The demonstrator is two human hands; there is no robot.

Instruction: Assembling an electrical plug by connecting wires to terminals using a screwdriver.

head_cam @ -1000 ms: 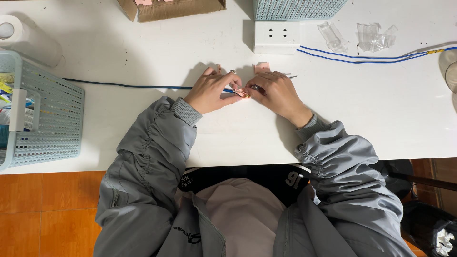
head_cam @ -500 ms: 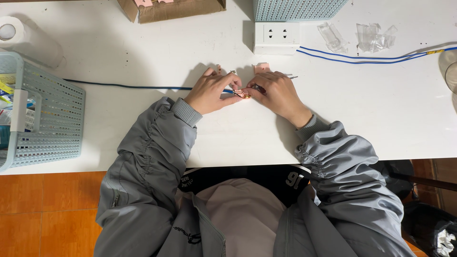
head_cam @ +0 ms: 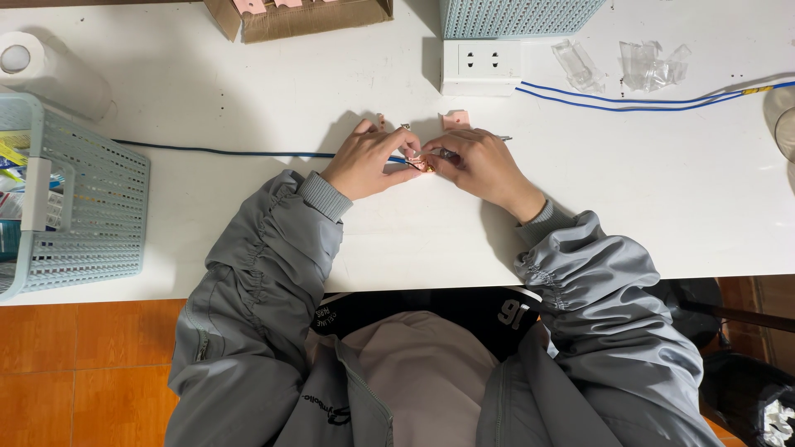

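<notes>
Both of my hands meet at the middle of the white table [head_cam: 248, 83]. My left hand [head_cam: 368, 161] pinches the end of a dark blue cable [head_cam: 215, 152] that runs off to the left. My right hand [head_cam: 484, 165] grips a small tool with a thin metal tip [head_cam: 503, 137] sticking out to the right. Between the fingertips sits a small copper-pink part [head_cam: 422, 164], touched by both hands. A small pink piece [head_cam: 455, 120] lies just beyond my right hand.
A white socket block [head_cam: 480, 66] stands behind the hands. Blue wires [head_cam: 613, 99] and clear plastic bits [head_cam: 646, 64] lie at the back right. A pale blue basket [head_cam: 66, 199] stands at left, a paper roll [head_cam: 41, 70] and a cardboard box [head_cam: 306, 16] at the back.
</notes>
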